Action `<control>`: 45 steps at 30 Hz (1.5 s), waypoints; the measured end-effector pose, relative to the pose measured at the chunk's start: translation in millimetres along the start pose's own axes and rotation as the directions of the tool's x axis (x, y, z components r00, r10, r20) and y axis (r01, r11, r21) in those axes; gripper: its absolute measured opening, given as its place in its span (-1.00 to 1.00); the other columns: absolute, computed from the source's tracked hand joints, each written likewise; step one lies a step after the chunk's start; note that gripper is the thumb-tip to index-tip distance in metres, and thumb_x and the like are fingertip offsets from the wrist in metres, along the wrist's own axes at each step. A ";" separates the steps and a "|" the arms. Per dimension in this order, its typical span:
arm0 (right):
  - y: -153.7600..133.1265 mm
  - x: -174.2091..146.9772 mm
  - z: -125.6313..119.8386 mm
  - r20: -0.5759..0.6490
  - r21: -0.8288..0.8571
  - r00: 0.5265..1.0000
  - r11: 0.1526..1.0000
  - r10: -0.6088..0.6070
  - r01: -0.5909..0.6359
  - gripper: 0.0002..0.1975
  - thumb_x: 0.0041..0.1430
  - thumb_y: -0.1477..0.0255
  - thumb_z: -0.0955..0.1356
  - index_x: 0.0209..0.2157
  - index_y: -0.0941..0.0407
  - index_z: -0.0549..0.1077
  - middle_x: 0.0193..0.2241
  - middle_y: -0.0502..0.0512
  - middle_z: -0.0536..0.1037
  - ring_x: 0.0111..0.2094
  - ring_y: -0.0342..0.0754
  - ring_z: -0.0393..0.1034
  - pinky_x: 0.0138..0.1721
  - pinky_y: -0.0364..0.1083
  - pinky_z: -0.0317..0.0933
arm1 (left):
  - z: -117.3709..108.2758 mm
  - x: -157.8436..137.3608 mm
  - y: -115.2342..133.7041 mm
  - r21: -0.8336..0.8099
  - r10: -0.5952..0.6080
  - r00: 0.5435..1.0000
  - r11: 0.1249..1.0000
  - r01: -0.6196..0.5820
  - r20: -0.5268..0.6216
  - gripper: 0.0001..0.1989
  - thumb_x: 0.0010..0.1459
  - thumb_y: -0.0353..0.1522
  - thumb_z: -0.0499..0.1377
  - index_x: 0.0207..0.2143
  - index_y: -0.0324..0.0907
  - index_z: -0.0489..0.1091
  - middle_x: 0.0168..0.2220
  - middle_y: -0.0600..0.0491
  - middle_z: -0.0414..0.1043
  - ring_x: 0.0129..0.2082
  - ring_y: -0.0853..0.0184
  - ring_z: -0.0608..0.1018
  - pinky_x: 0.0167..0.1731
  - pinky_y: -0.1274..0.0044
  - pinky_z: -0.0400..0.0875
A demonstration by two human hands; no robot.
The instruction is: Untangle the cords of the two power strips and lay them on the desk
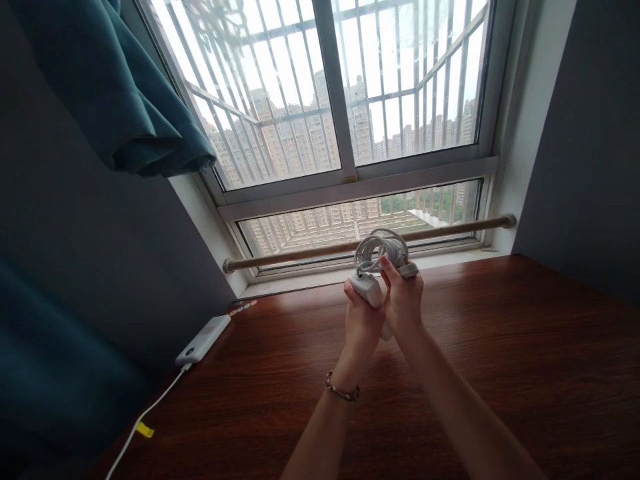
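Both of my hands are held close together above the wooden surface. My left hand [361,323] is closed around a white power adapter [367,289], its thumb along one side. My right hand [404,300] grips a coiled white cable [371,255], with the thumb pressed against the loops. A flat white end piece [409,270], perhaps a plug, sticks out by the right fingers. Below the hands, between the wrists, another small pale piece [386,331] shows; I cannot make out what it is. The palms and most fingers are hidden.
A brown wooden tabletop [500,360] reaches to the window. On its left edge lies a white power strip [204,341] with a white cord [155,404] and yellow tag [145,430]. A horizontal rod [310,253] crosses before the window. A blue-green curtain [125,100] hangs left.
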State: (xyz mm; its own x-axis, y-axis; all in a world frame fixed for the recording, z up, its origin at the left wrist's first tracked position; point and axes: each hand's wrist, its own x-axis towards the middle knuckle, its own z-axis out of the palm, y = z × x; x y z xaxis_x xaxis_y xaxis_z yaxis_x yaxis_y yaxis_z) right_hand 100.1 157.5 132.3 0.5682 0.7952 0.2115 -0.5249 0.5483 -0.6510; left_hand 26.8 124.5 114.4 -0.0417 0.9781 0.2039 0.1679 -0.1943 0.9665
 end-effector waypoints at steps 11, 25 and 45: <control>10.0 57.9 -35.8 0.205 -0.106 0.971 0.989 0.121 -0.101 -0.62 -0.31 0.36 0.53 -0.45 0.23 0.39 -0.48 0.00 0.43 -0.44 -0.16 0.36 -0.45 -0.16 0.42 | -105.7 47.2 -29.1 0.806 0.233 0.972 0.568 -0.167 0.037 -0.34 -0.25 -0.40 0.34 -0.03 -0.02 0.25 -0.12 -0.01 0.36 -0.09 0.10 0.35 -0.13 0.35 0.12; 43.9 133.7 -137.9 -0.231 0.104 0.946 0.973 0.226 -0.207 -0.74 -0.15 0.57 0.45 -0.51 0.19 0.25 -0.61 -0.12 0.35 -0.59 -0.25 0.27 -0.40 -0.03 0.45 | -140.3 70.0 -98.0 0.936 0.043 0.996 0.340 -0.091 0.081 -0.34 -0.14 -0.46 0.28 0.05 0.06 0.22 -0.01 -0.01 0.28 0.00 0.15 0.24 0.00 0.23 -0.04; 89.5 136.5 -189.7 -0.359 0.051 0.774 0.839 0.522 -0.542 -0.90 0.05 0.58 0.33 -0.41 0.19 0.28 -0.51 -0.04 0.37 -0.56 -0.20 0.34 -0.46 -0.12 0.41 | -131.5 78.2 -158.2 0.910 0.051 0.989 0.389 -0.148 0.139 -0.37 -0.05 -0.46 0.21 0.08 0.11 0.17 0.01 -0.02 0.24 0.03 0.17 0.26 0.06 0.05 -0.12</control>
State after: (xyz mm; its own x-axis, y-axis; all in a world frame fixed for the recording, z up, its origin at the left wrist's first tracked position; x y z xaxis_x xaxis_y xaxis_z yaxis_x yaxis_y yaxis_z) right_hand 250.8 266.0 -35.3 0.3933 0.8083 -0.4382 -0.7809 0.0420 -0.6233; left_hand -132.5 221.9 -2.0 0.1038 0.9678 0.2294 0.9672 -0.1520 0.2035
